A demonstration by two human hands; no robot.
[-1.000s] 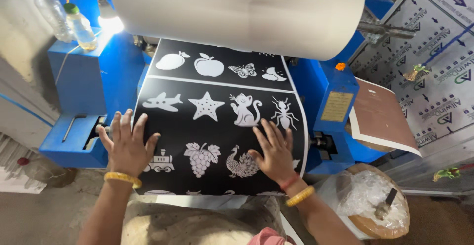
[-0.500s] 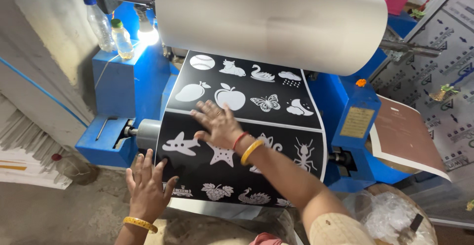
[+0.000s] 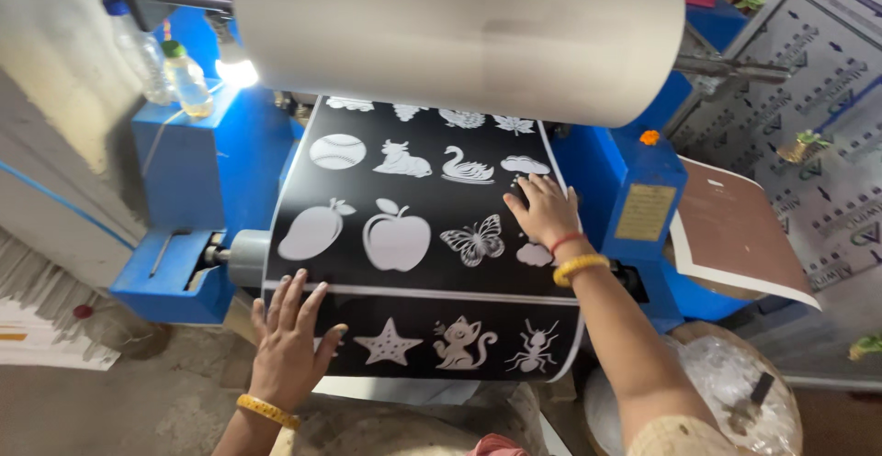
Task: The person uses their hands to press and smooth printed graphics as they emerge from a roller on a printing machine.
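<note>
A black sheet (image 3: 404, 272) printed with white shapes (apple, mango, butterfly, swan, star, cat, ant) comes out of a blue roller machine (image 3: 197, 171) under a large white roll (image 3: 459, 29). My left hand (image 3: 289, 337) lies flat, fingers spread, on the sheet's lower left corner. My right hand (image 3: 542, 213) presses flat on the sheet near its right edge, beside the butterfly. Both wrists carry yellow bangles. Neither hand grips anything.
Two plastic bottles (image 3: 165, 66) stand on the machine's top left beside a bright lamp (image 3: 237, 72). A brown board (image 3: 735, 236) sticks out at the right. A basket with clear plastic (image 3: 735, 392) sits lower right. Printed panels (image 3: 818, 107) lean at far right.
My right hand moved from the sheet's middle to its right edge. My left hand shifted up onto the lower left corner. More of the sheet has come out, showing new rows of shapes.
</note>
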